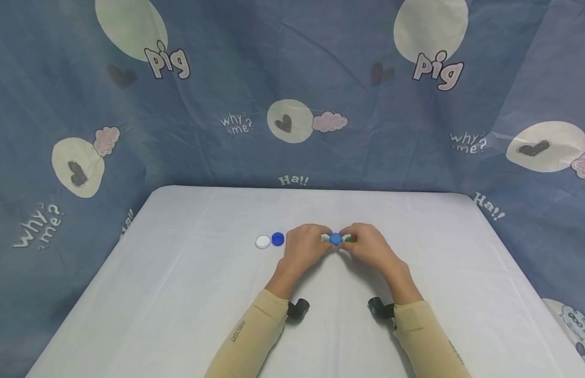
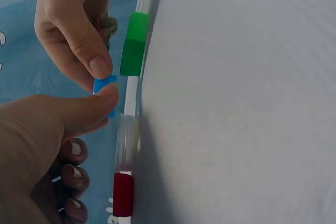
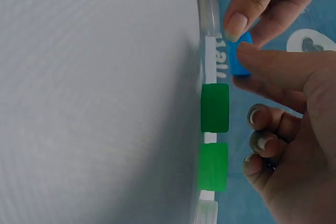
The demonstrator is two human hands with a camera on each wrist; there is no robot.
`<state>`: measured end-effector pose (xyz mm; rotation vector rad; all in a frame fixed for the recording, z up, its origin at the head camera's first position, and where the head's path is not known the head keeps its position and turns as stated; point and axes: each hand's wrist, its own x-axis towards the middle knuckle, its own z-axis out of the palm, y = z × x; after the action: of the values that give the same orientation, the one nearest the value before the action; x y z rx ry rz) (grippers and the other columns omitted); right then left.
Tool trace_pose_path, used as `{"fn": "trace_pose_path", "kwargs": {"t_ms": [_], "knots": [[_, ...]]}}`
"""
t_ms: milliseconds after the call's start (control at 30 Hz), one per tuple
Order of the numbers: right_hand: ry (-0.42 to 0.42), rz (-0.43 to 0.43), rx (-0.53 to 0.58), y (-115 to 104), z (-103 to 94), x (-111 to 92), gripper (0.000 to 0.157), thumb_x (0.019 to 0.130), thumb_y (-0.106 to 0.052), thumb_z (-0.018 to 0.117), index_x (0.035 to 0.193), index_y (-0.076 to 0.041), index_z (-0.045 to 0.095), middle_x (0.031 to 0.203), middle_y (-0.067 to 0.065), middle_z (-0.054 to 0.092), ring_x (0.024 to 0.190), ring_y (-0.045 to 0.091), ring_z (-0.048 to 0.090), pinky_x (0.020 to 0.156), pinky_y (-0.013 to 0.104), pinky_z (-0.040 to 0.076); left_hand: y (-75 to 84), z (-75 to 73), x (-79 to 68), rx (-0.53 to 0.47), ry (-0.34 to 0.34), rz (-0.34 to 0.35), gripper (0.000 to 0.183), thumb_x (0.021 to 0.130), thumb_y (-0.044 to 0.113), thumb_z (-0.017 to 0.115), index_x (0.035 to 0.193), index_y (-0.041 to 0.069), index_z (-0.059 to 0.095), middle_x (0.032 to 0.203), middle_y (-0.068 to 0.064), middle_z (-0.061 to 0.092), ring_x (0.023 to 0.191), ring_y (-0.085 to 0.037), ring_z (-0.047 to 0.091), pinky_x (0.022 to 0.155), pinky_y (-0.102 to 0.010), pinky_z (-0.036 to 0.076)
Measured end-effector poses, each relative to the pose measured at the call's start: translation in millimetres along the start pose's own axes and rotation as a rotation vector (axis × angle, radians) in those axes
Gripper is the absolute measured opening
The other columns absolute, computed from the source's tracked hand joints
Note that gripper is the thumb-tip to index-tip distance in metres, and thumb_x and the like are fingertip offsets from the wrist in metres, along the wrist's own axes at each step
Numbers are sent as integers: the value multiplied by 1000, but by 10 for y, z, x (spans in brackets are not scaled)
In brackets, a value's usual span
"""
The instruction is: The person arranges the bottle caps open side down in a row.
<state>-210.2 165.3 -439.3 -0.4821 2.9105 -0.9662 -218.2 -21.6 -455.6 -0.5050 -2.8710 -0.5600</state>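
Between my two hands is a light blue bottle cap [image 1: 336, 239], held up over the table. My left hand [image 1: 307, 244] pinches it from the left with thumb and fingertips, and my right hand [image 1: 372, 248] pinches its right side. In the right wrist view both thumbs lie on the blue cap [image 3: 240, 65]. A green cap [image 1: 348, 239] shows partly behind my right fingers; that same view has two green caps, the nearer one a lighter green [image 3: 213, 167]. The left wrist view shows a red cap [image 2: 123, 195] beside a clear one [image 2: 127, 142].
To the left of my left hand, a dark blue cap [image 1: 278, 239] and a white cap [image 1: 262, 242] lie on the white-covered table [image 1: 188, 294]. Behind the table hangs a blue printed cloth [image 1: 254, 63]. Each wrist carries a small black camera mount [image 1: 298, 310].
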Motion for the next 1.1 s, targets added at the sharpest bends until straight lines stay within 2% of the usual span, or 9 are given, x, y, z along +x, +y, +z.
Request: {"fn": "trace_pose_path", "kwargs": {"t_ms": [167,267,400,700,967,1100], "knots": [[5,12,-51,-1,18,6,26,84,-22,78,107,-9,76,89,2,72,73,14,58,68,32,49,32,-3,1,26,-27,5,32,80,46,80,108,31,77,106,10,77,92,-13,72,66,-29,52],[1,30,-74,5,41,10,26,84,-23,78,106,-9,77,98,4,75,83,18,65,77,38,53,40,9,-3,39,-36,14,32,81,45,79,108,30,77,105,9,77,92,-13,72,66,-28,52],[3,43,-86,18,71,12,24,83,-22,78,104,-10,77,100,4,75,94,24,69,84,45,54,46,36,-9,71,-31,39,30,82,45,79,107,30,77,102,10,77,87,-12,72,62,-27,50],[3,64,-125,7,93,6,25,83,-23,79,104,-10,77,106,6,75,103,28,69,89,48,54,56,47,-22,99,-32,35,27,82,45,78,104,31,78,96,10,78,80,-10,70,58,-25,47],[9,79,-145,-6,94,4,33,83,-25,79,112,-10,75,113,8,74,107,29,68,92,49,53,50,33,-37,87,-52,4,37,82,48,77,115,30,74,110,8,76,97,-15,72,69,-31,53],[2,70,-146,-33,79,6,35,85,-25,77,116,-11,73,115,9,73,100,25,68,88,47,54,22,-6,-53,75,-63,-20,43,81,50,76,120,33,72,116,8,74,101,-16,71,72,-33,54]]}}
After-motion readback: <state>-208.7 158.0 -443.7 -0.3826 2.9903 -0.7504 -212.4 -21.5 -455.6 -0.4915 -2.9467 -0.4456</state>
